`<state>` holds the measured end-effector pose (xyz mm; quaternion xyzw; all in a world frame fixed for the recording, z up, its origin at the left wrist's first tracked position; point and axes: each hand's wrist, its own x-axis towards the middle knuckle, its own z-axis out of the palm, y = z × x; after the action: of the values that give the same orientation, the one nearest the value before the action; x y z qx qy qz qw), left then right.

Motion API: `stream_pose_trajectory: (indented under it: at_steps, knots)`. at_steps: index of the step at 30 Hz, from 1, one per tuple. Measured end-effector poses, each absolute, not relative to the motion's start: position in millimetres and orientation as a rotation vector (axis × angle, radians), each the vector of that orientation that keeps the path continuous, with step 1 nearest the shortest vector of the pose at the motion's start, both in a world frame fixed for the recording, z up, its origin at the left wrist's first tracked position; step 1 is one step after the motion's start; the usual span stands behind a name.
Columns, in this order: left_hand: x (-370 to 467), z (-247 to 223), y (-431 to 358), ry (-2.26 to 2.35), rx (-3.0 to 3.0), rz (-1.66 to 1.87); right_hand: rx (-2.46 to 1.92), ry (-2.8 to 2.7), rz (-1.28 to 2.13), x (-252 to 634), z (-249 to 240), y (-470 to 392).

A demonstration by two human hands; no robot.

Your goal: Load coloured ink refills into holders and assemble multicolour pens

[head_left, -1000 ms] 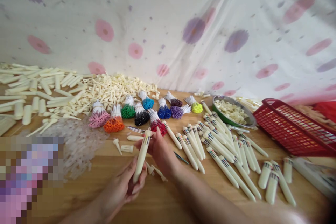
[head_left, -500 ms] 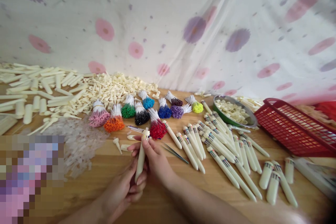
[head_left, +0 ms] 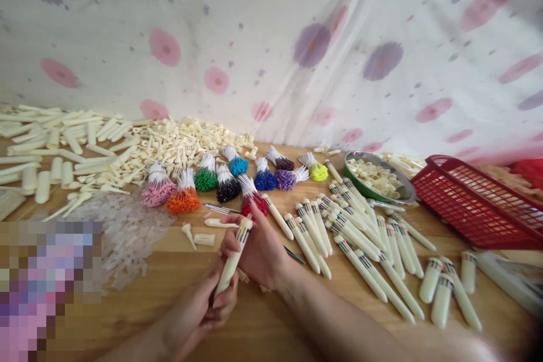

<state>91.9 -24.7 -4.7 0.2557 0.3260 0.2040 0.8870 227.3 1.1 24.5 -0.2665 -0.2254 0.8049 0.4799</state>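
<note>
A cream multicolour pen (head_left: 231,263) is tilted in my left hand (head_left: 207,300), whose fingers wrap round its lower barrel. Coloured sliders show near its upper end. My right hand (head_left: 263,249) is beside the pen's upper part with fingers apart; its fingertips are partly hidden behind the pen. Dark tweezers (head_left: 294,255) lie on the table, partly covered by my right hand. Just left of the hands are a loose cream tube (head_left: 205,239) and a small pointed piece (head_left: 189,236). Behind the hands stands a bundle of red-tipped refills (head_left: 253,195).
Other coloured refill bundles (head_left: 228,184) line the middle. Cream parts (head_left: 190,141) and clear sleeves (head_left: 127,237) are heaped left. Many assembled pens (head_left: 352,232) lie right, near a metal bowl (head_left: 411,195) and red basket (head_left: 475,203).
The pen's upper end has tilted to the right. My right hand has opened from its grip near the top and moved slightly up and right, covering more of the tweezers.
</note>
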Motion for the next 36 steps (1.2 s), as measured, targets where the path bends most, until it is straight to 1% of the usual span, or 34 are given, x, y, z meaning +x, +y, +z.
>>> stream_pose_trajectory:
  at_steps: [5,9,13,18,26,36]
  knots:
    - [92.8,-4.2,-28.9,0.672,0.566,0.432,-0.531,-0.506,2.035,228.5,26.6,-0.2]
    - [94.4,-0.5,-27.0,0.660,0.627,0.448,-0.540,-0.487,1.962,230.4,29.7,1.4]
    - [95.4,-4.8,-26.4,0.684,0.788,0.536,-0.602,-0.450,1.842,238.2,35.0,5.9]
    - [93.4,-13.9,-29.4,0.653,0.777,0.547,-0.594,-0.443,1.874,237.4,37.3,0.7]
    - [95.7,-10.1,-29.2,0.637,0.747,0.524,-0.658,-0.500,1.603,222.5,31.1,-7.1]
    - [94.3,-3.1,-25.1,0.631,0.670,0.488,-0.396,-0.401,1.787,234.5,27.8,0.5]
